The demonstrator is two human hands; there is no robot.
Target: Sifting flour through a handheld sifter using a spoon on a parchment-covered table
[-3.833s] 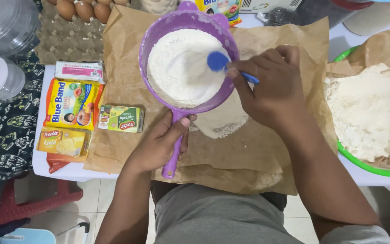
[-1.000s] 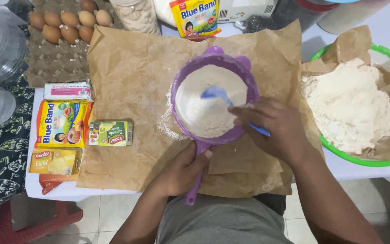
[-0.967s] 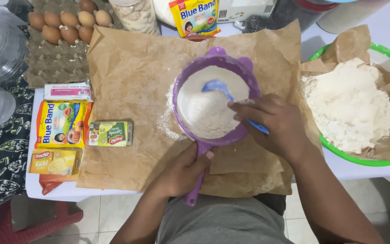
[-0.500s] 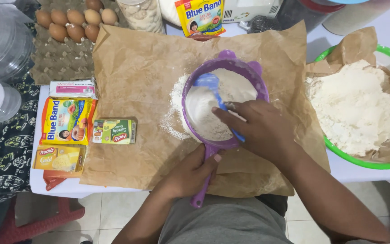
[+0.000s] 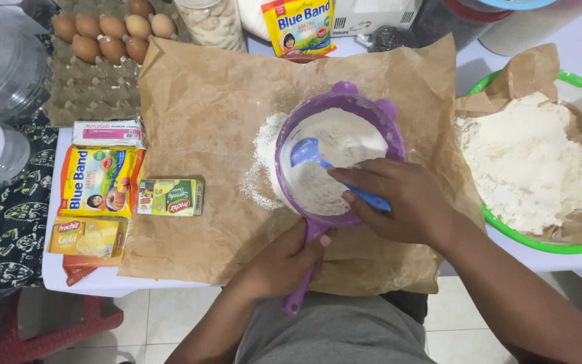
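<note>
A purple sieve (image 5: 365, 106) holding white flour hangs over a sheet of brown paper (image 5: 203, 135). My left hand (image 5: 284, 266) grips the sieve's purple handle near the table's front edge. A blue spoon (image 5: 306, 152) rests with its bowl in the flour, and my right hand (image 5: 399, 202) holds its handle over the sieve's right side. Sifted flour (image 5: 264, 162) lies in a heap on the paper under and left of the sieve.
A green bowl (image 5: 506, 229) lined with brown paper holds a flour mound at the right. A tray of eggs (image 5: 102, 37) is at the back left. Small packets (image 5: 99, 180) and a green box (image 5: 170, 197) lie left of the paper. Jars and a packet stand behind.
The sieve has shifted over the paper and the spoon has stirred round inside it. More flour has fallen onto the paper to the sieve's left.
</note>
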